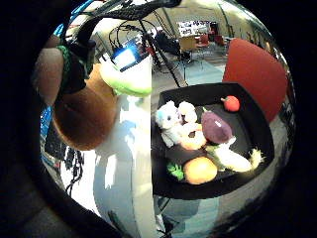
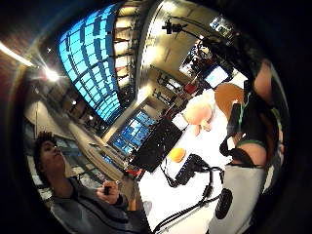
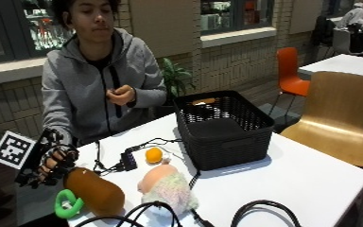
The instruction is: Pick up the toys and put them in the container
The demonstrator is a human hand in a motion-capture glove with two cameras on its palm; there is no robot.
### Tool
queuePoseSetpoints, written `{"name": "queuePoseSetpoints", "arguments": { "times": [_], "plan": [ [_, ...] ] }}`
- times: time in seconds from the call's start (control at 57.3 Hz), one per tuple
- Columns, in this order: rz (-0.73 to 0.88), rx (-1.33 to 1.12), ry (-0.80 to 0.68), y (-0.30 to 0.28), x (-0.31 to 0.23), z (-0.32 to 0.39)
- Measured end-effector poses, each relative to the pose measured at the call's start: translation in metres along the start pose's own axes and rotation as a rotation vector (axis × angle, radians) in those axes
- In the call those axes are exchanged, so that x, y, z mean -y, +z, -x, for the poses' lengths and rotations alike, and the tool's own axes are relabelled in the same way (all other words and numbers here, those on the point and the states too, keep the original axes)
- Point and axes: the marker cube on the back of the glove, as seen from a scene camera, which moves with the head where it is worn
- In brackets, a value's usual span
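My gloved right hand [image 3: 52, 163] is at the table's near left corner and grips the upper end of a brown stuffed toy [image 3: 94, 190] with a green loop [image 3: 67, 204] at its tip. The toy lies on the white table [image 3: 307, 179]. Close to the palm, the same brown toy [image 1: 84, 116] shows its green end [image 1: 126, 82]. An orange ball [image 3: 154, 154] and a pink and white plush toy [image 3: 166, 187] lie between the hand and the black mesh basket [image 3: 222, 127], which stands mid-table.
Beyond the table's edge and lower down sits a black square tray [image 1: 247, 163] holding several toys. Cables and a small black box [image 3: 128, 161] lie by the ball. The bare left hand [image 3: 122, 94] is held at the chest. A wooden chair [image 3: 339, 113] stands at the right.
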Motion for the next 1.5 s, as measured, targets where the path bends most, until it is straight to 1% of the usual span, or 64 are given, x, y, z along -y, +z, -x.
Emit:
{"name": "queuePoseSetpoints", "arguments": {
  "times": [0.087,0.332,0.436,0.523,0.558,0.611,0.646,0.681,0.715,0.768,0.838,0.925,1.012,1.134,1.221,1.379,1.501],
  "plan": [
    [0.026,-0.006,-0.005,-0.001,-0.004,-0.001],
    [-0.030,-0.012,-0.027,-0.002,0.004,0.000],
    [0.038,-0.021,-0.088,-0.009,-0.003,0.006],
    [0.047,-0.099,-0.072,-0.013,0.007,0.020],
    [0.077,-0.141,-0.062,-0.013,0.014,0.027],
    [0.218,-0.203,-0.021,-0.017,0.020,0.038],
    [0.347,-0.246,0.064,-0.018,0.024,0.048],
    [0.439,-0.288,0.152,-0.015,0.034,0.057],
    [0.479,-0.326,0.155,-0.009,0.049,0.062],
    [0.486,-0.396,0.078,0.004,0.075,0.062],
    [0.582,-0.516,0.205,0.012,0.077,0.065],
    [0.697,-0.600,0.209,0.027,0.088,0.054],
    [0.795,-0.654,0.256,0.045,0.098,0.045],
    [0.867,-0.761,0.319,0.062,0.106,0.032],
    [0.901,-0.764,0.397,0.068,0.106,0.023],
    [0.894,-0.738,0.497,0.082,0.101,0.008],
    [0.868,-0.720,0.524,0.091,0.097,0.005]
  ]
}}
